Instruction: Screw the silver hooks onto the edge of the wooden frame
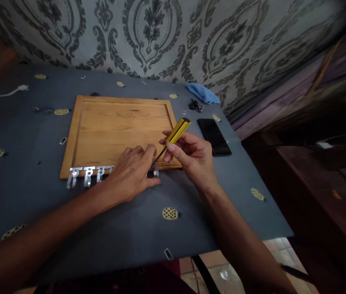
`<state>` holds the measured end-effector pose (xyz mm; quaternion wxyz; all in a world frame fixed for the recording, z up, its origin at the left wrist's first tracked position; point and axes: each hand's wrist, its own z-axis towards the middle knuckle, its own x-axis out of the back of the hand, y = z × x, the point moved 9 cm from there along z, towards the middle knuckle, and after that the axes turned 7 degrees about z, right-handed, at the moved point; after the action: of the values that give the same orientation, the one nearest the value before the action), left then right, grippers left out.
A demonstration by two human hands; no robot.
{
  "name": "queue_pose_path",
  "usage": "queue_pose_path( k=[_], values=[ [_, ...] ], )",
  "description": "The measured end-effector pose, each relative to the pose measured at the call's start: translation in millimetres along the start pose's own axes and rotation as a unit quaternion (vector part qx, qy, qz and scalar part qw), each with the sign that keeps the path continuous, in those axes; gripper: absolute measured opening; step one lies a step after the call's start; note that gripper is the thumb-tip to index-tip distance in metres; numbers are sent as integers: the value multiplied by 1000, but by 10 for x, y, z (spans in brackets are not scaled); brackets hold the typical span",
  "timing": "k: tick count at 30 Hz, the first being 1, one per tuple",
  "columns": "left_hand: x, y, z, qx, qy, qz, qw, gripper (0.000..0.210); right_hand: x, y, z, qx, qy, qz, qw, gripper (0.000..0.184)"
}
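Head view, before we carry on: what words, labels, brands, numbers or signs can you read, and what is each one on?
No text can be read.
Tablecloth: small black-and-white printed tags seem to carry lettering, too small and blurred to read.
Screwdriver, wooden panel, metal hooks, phone: no lettering I can make out.

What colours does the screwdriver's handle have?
The handle is yellow and black; the head view shows it.
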<state>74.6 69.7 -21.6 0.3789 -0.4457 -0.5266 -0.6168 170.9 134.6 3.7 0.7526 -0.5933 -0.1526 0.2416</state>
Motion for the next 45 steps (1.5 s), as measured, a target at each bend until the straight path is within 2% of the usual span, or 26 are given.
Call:
queue_pose_path(
  k=[7,14,21,28,33,36,42,45],
  values=[
    [-25,-8,4,1,2,13,1000,48,28,21,-4,28,51,-7,998,37],
    [-12,-4,7,6,-16,-10,1000,47,24,-39,2,2,-15,-3,1000,32],
    [-7,-6,14,7,-19,-22,1000,49,29,-30,-32,23,30,30,999,28],
    [-19,18,7,10,-39,-25,999,44,37,-22,-16,-4,-6,7,1000,32],
    [-15,20,15,9,-35,-12,999,49,1,12,-55,1,16,11,1000,28],
    [-27,2,21,15,-39,-1,999,52,-40,38,-73,2,27,9,1000,33],
    [-22,2,19,9,-31,-3,999,50,-40,-18,-45,14,1,11,1000,30],
    [-25,-3,14,12,-35,-9,999,49,24,-62,-46,27,13,4,1000,29]
  ],
)
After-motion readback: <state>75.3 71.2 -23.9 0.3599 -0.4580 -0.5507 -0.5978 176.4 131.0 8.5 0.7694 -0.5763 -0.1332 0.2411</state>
